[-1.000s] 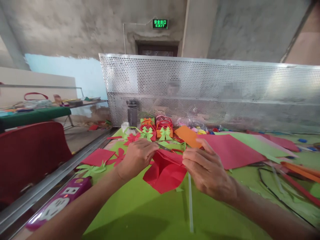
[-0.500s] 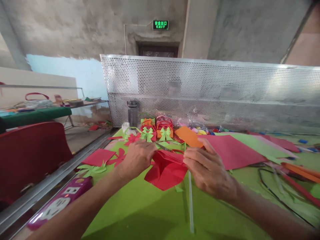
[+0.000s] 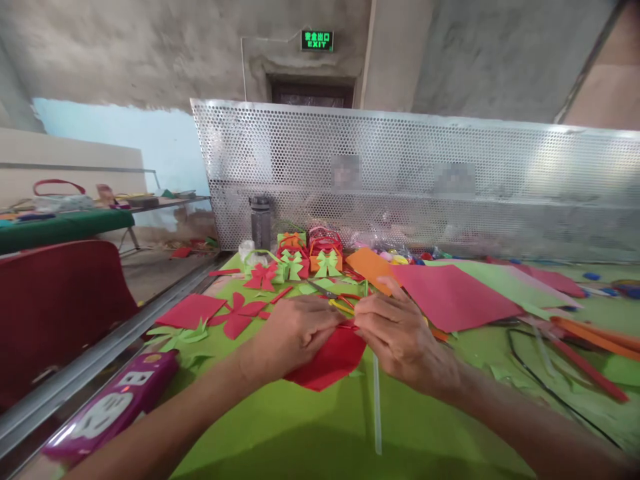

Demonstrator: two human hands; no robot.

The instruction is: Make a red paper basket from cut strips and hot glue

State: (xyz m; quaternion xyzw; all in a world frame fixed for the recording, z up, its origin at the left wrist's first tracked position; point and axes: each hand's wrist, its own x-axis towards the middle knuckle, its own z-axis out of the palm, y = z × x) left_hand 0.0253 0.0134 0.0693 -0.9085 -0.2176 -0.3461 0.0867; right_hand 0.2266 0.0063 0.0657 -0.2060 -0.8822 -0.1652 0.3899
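Observation:
A red folded paper piece (image 3: 325, 363) is held between both hands above the green tabletop (image 3: 300, 440). My left hand (image 3: 295, 333) pinches its top edge from the left, fingers closed. Close beside it, my right hand (image 3: 400, 333) grips the top right corner, with the index finger lifted away. Part of the red piece is hidden behind the left hand. Just beyond the hands lie scissors (image 3: 323, 289), with yellow and red handle parts showing. A white stick (image 3: 377, 407) lies below the right hand.
Small paper baskets with bows (image 3: 325, 257) and a bottle (image 3: 261, 223) stand by a perforated metal screen (image 3: 280, 147). Red sheets (image 3: 460, 293) lie right, a cut red flower (image 3: 237, 315) left. A purple power strip (image 3: 115, 407) lies near the left edge.
The hands have come closer together and slightly lower. The red piece's open top has been pressed closed. The scissors have come into clearer view behind the hands.

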